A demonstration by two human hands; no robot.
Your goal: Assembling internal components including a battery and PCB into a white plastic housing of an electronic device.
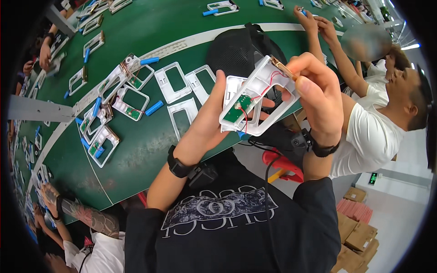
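In front of my chest, my left hand (207, 120) supports a white plastic frame housing (274, 119), its thumb pointing up and fingertips showing through the opening. A green circuit board (237, 109) with red wires sits in the housing's lower end. Another white plastic part (233, 86) lies behind it, partly hidden. My right hand (321, 91) is closed at the housing's upper end, thumb and index finger pinching a flat gold-coloured piece (282, 68). Red wires run from the board toward this piece. Whether it sits in the housing or just above it is unclear.
On the green table (136, 177) lie empty white frames (172, 82) and several wired housings (132, 102) with blue cylinders (154, 108). A black mesh bag (232, 50) stands beyond my hands. Co-workers sit right (373, 123) and left (98, 255). A red stool (289, 166) is below.
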